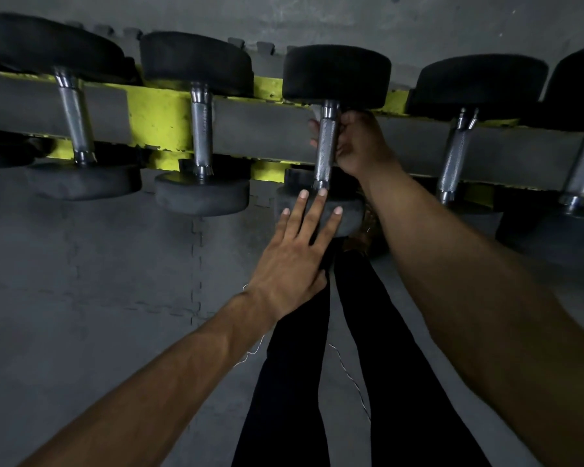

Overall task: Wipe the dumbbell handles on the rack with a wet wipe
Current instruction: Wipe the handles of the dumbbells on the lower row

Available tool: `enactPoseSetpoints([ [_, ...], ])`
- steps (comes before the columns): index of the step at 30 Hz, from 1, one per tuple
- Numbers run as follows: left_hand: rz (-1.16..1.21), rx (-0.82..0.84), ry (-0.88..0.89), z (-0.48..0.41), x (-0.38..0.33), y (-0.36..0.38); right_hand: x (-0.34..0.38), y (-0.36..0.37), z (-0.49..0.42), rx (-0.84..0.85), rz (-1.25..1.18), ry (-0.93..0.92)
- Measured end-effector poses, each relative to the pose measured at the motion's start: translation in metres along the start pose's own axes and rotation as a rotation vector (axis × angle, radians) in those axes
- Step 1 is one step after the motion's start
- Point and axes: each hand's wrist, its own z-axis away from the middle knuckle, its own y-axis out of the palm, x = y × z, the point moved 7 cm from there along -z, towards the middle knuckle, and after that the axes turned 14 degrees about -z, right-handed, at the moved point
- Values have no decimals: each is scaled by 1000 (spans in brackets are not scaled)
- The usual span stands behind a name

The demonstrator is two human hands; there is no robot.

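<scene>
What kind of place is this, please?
Most likely a gym's weight area: black dumbbells with steel handles rest on a yellow rack above interlocking grey floor mats.

Item one, dumbbell handle: bright metal, chrome-like as I log it, knurled and rough along the grip, smooth and glossy at the collars. Item two, dumbbell heads: black, matt, rubber by the look; the near ends read greyer and dusty to me. Item three, rack: yellow paint, scuffed and chipped at the edges, with dull grey matt stretches between. Item four, floor mats: grey, matt, faintly textured, jigsaw-edged seams. Item five, trousers: black cloth, matt, smooth.
</scene>
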Motion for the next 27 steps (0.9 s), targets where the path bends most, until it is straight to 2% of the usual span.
enactPoseSetpoints([
  [2,-3,1,-2,1,0,0,0,-11,7,-107,13,-123],
  [4,-7,-5,-5,0,0,0,12,-21,19,-228,119,-355],
  [6,-1,-9,-5,0,0,0,28,-17,35,-275,446,-675],
  [8,10,-11,4,0,2,0,28,-4,51,-270,824,-920],
  [11,14,-31,24,1,4,0,20,11,65,-259,1286,-1129],
  [15,0,-49,43,2,5,0,25,23,78,-174,1610,-1425],
  [17,-9,-52,44,2,5,1,21,22,72,-50,1769,-1433],
  [21,-6,-51,39,2,4,2,11,28,58,152,2034,-1315],
  [23,-6,-47,42,2,4,3,4,41,54,307,2181,-1144],
  [27,-5,-50,54,5,6,-1,-23,48,65,818,2406,-716],
])
